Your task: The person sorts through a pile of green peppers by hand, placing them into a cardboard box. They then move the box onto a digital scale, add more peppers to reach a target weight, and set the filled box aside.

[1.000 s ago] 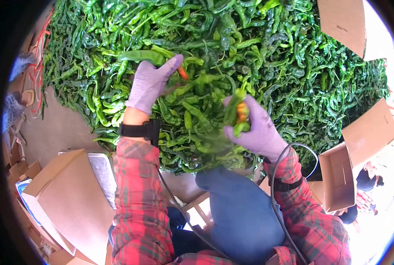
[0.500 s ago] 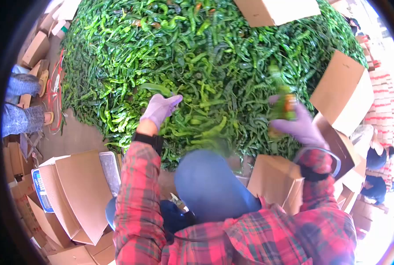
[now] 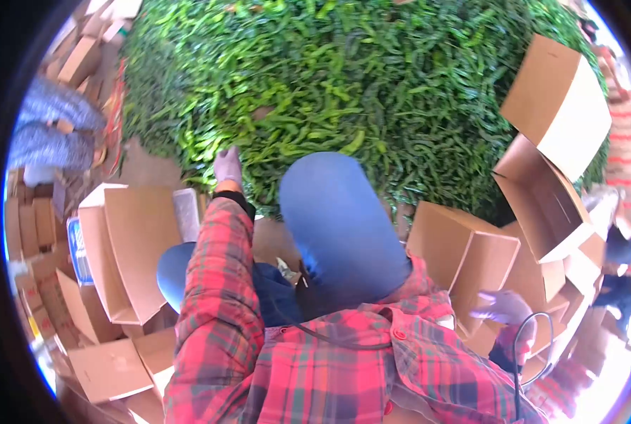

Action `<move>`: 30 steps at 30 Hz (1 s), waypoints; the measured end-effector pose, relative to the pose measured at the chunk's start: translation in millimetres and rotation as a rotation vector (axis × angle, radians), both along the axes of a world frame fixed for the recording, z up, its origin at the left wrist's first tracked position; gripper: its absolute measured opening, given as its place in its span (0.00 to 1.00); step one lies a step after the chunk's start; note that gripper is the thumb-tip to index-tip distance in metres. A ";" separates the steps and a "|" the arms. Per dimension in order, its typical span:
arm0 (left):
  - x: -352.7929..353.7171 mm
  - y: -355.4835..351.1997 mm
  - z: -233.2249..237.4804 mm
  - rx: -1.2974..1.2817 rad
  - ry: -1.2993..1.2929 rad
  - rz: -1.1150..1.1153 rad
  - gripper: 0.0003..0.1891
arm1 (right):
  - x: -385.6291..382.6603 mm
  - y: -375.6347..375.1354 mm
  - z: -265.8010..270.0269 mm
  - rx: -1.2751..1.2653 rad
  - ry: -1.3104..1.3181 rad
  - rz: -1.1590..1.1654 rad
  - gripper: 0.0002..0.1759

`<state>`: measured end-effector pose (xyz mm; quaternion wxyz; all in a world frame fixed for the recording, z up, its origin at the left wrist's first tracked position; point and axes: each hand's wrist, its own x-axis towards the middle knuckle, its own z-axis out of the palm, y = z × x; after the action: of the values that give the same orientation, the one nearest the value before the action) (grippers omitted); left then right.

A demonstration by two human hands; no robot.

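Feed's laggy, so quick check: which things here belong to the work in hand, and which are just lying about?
In use: left hand on pepper pile; right hand beside cardboard box.
Lying about: boxes at left; another person's legs.

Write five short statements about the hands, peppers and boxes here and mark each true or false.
1. The left hand wears a purple glove. True.
2. The left hand is at the near edge of the green pepper pile. True.
3. The right hand is raised over the pile. False: it is low on the right, by a cardboard box.
4. The pile is mostly red peppers. False: nearly all are green.
5. The person's left sleeve is plain white. False: it is red plaid.
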<state>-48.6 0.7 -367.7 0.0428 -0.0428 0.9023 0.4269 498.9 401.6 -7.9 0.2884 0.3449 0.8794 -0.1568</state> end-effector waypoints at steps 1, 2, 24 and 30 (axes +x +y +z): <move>5.2 -18.5 -0.1 -0.077 -0.044 0.093 0.25 | -30.3 5.0 9.1 0.048 0.003 -0.068 0.20; 42.8 -8.5 54.4 -0.019 -0.285 0.257 0.27 | -61.0 8.1 16.7 0.095 0.000 -0.137 0.19; 20.4 -34.5 -97.3 0.640 -0.371 -0.031 0.33 | -337.5 -51.3 -345.4 -1.372 0.547 -1.352 0.35; -6.3 44.9 -7.1 0.949 -0.881 0.250 0.32 | -353.7 -42.1 -355.1 -1.425 0.493 -1.322 0.45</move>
<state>-54.9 45.6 -374.8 0.3724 -0.2945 0.5024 0.7227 145.2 359.5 -363.0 0.0922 0.4691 0.2472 -0.8428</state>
